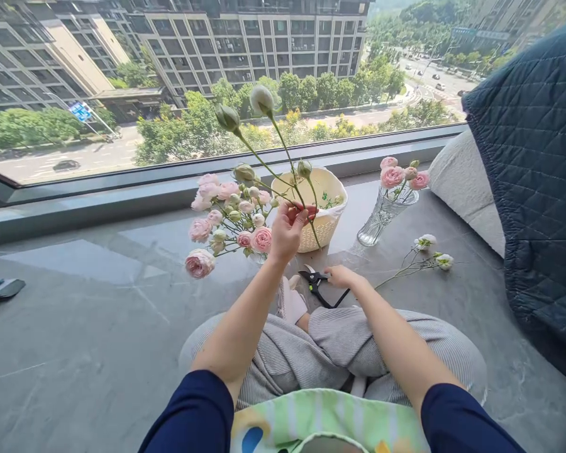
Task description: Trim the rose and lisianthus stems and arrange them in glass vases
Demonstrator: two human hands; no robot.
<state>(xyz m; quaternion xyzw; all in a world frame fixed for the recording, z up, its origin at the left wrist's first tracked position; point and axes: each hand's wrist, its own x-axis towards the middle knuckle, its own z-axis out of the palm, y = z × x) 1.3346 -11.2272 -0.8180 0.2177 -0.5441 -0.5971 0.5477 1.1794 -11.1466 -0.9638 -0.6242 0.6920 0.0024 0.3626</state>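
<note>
My left hand (287, 233) is raised in the middle, its fingers closed round a branching green flower stem (296, 184). Several buds top that stem, among them a pale round one (261, 100) and a green one (227, 117). Lower on the right, my right hand (344, 277) has its fingers at one handle of black pruning shears (317, 284), whose blades are spread and point left. Behind my left hand stands a cream woven basket (330, 220) with a pale liner and green bits inside. Pink roses (261, 239) fan out to its left, their vase mostly hidden.
A glass vase (372, 220) with pink roses (392, 177) stands right of the basket. White flowers (425, 242) lie on the grey stone floor (99, 340). A quilted dark blue cover (542, 189) rises at the right. A window frame (170, 176) runs along the back.
</note>
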